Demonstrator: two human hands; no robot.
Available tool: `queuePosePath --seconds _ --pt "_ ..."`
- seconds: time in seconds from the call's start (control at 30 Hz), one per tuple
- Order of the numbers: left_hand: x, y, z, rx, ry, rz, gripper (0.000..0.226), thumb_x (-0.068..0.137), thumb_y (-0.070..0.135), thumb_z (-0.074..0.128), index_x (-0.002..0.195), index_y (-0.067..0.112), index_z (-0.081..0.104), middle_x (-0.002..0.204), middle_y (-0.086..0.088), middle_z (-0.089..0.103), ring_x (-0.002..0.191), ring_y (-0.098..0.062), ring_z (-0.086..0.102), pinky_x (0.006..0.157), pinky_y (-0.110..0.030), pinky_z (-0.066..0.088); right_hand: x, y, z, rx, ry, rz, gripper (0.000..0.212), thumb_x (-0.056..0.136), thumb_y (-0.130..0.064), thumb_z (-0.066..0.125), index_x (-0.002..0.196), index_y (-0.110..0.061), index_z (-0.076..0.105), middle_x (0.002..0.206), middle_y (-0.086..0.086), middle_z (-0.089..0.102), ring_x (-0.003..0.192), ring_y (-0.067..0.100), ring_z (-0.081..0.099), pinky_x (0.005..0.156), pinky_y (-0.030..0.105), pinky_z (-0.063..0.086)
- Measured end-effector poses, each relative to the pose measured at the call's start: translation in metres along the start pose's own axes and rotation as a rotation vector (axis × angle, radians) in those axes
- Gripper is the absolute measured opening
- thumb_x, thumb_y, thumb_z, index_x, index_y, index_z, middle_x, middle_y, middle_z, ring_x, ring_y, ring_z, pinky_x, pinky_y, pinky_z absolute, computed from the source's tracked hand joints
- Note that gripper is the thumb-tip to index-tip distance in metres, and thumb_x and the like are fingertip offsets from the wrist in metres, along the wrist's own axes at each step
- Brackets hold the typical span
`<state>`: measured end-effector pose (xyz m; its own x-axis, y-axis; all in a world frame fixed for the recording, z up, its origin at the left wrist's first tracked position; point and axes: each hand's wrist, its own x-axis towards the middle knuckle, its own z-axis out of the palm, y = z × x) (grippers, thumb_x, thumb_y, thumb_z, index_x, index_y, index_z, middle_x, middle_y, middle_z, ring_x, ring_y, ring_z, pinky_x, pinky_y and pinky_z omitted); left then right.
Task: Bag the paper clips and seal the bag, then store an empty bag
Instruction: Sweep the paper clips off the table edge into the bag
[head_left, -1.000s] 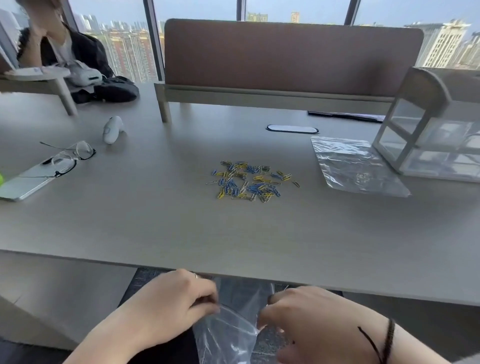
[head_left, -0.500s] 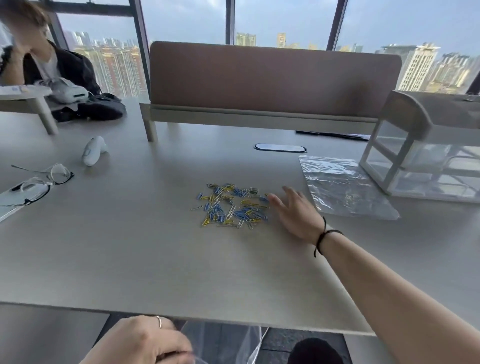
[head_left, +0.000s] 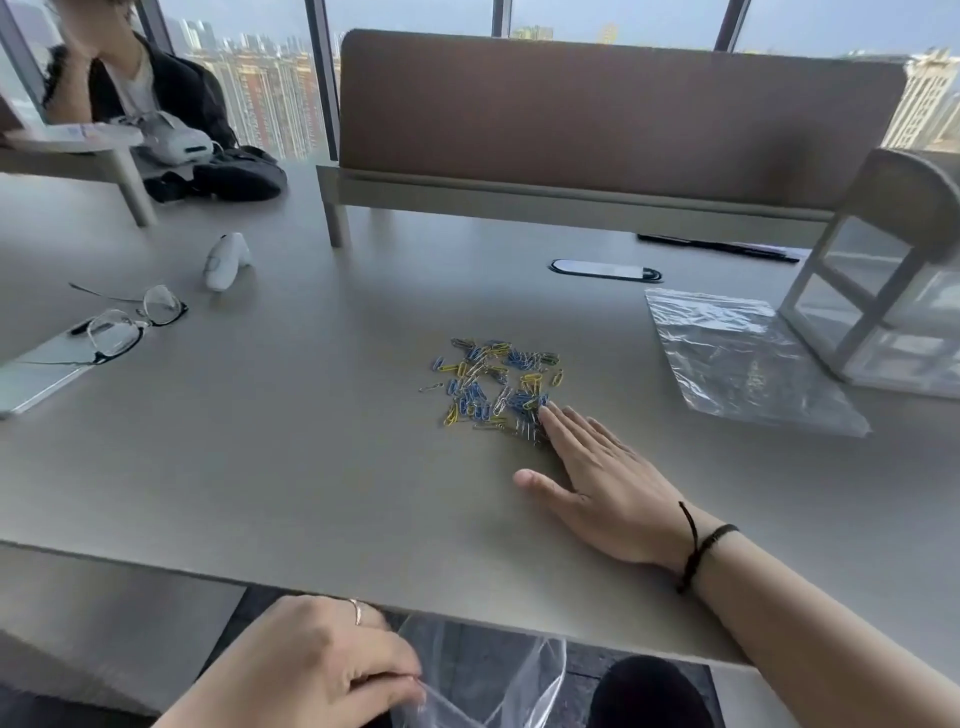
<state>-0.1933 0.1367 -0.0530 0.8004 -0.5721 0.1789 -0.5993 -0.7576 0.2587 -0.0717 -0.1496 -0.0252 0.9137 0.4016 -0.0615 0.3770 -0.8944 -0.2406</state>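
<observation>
Right hand (head_left: 608, 483) flat on the surface (head_left: 260, 467), palm down, fingers spread, holding nothing; fingertips touching the near-right edge of the paper clips (head_left: 493, 384). Left hand (head_left: 311, 670) below the near edge of the surface, pinched shut on the rim of an open clear bag (head_left: 493, 680). Clips lying beyond and slightly left of the right hand, bag mouth under the edge toward the body. Likely next: sweep clips back over the edge into the bag. Second bag (head_left: 737, 358) flat, far right, beside the clear organizer (head_left: 883, 291).
</observation>
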Motion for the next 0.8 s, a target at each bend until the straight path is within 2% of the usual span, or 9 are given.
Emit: queuePosePath --seconds 0.1,0.2,0.3,0.37,0.43,0.53,0.63,0.73,0.8 --pt "0.004 0.001 0.002 -0.111 -0.004 -0.045 0.022 0.088 0.065 0.056 0.089 0.046 0.068 0.073 0.022 0.067 0.067 0.009 0.059 0.059 -0.015 0.049 -0.019 -0.012 0.004 -0.040 -0.038 -0.080 0.092 0.084 -0.080 0.011 0.156 -0.025 -0.004 0.161 -0.015 -0.013 0.146 -0.002 -0.017 0.121 0.024 -0.009" --pt "0.004 0.007 0.005 -0.126 0.040 -0.036 0.023 0.085 0.065 0.058 0.090 0.046 0.070 0.072 0.021 0.068 0.067 0.007 0.061 0.057 -0.019 0.051 -0.029 -0.019 0.008 0.008 -0.064 -0.163 0.089 0.084 -0.079 0.011 0.157 -0.027 0.005 0.163 -0.016 -0.004 0.147 -0.003 -0.012 0.122 0.024 -0.005" --pt "0.005 0.010 0.006 -0.141 0.028 -0.044 0.025 0.087 0.061 0.058 0.089 0.042 0.073 0.070 0.017 0.068 0.064 0.002 0.062 0.054 -0.024 0.052 -0.032 -0.026 0.007 0.327 -0.073 -0.195 0.076 0.090 -0.072 0.017 0.149 -0.028 0.038 0.160 -0.014 0.027 0.146 -0.007 0.011 0.122 0.025 0.008" --pt "0.004 0.012 0.008 -0.143 0.029 -0.044 0.027 0.089 0.061 0.057 0.088 0.039 0.073 0.069 0.015 0.067 0.063 -0.001 0.061 0.054 -0.025 0.052 -0.034 -0.033 0.006 0.580 -0.058 -0.175 0.061 0.094 -0.059 0.027 0.133 -0.025 0.060 0.145 -0.015 0.051 0.137 -0.008 0.035 0.118 0.024 0.023" --pt "0.006 0.015 0.008 -0.138 0.036 -0.035 0.026 0.089 0.059 0.058 0.086 0.038 0.073 0.067 0.014 0.065 0.061 -0.002 0.059 0.054 -0.026 0.051 -0.035 -0.043 0.007 0.751 -0.039 -0.122 0.058 0.092 -0.057 0.032 0.117 -0.023 0.072 0.126 -0.017 0.067 0.122 -0.006 0.054 0.111 0.025 0.036" --pt "0.008 0.020 0.006 -0.136 0.056 -0.038 0.025 0.088 0.056 0.060 0.083 0.035 0.073 0.064 0.013 0.063 0.059 -0.002 0.056 0.051 -0.024 0.048 -0.035 -0.057 0.010 0.938 -0.018 -0.063 0.060 0.091 -0.057 0.036 0.099 -0.016 0.078 0.105 -0.009 0.076 0.104 0.006 0.068 0.105 0.035 0.045" --pt "0.008 0.020 0.006 -0.152 0.050 -0.042 0.024 0.088 0.055 0.061 0.084 0.035 0.074 0.063 0.013 0.063 0.060 -0.001 0.056 0.051 -0.024 0.048 -0.035 -0.064 0.011 1.069 -0.001 -0.053 0.064 0.091 -0.059 0.037 0.093 -0.011 0.079 0.092 0.006 0.078 0.096 0.025 0.071 0.101 0.045 0.048" --pt "0.007 0.018 0.007 -0.163 0.052 -0.053 0.024 0.087 0.055 0.062 0.084 0.035 0.074 0.063 0.013 0.064 0.060 -0.001 0.055 0.051 -0.026 0.048 -0.039 -0.067 0.009 1.204 -0.082 -0.044 0.068 0.090 -0.059 0.038 0.094 -0.003 0.077 0.090 0.019 0.076 0.087 0.030 0.070 0.089 0.042 0.053" --pt "0.008 0.017 0.006 -0.195 0.044 -0.070 0.023 0.087 0.056 0.061 0.086 0.037 0.074 0.064 0.013 0.065 0.060 -0.001 0.055 0.052 -0.024 0.047 -0.043 -0.069 0.008 1.234 -0.147 -0.063 0.070 0.090 -0.059 0.038 0.095 -0.001 0.076 0.091 0.022 0.075 0.085 0.031 0.069 0.088 0.043 0.052"
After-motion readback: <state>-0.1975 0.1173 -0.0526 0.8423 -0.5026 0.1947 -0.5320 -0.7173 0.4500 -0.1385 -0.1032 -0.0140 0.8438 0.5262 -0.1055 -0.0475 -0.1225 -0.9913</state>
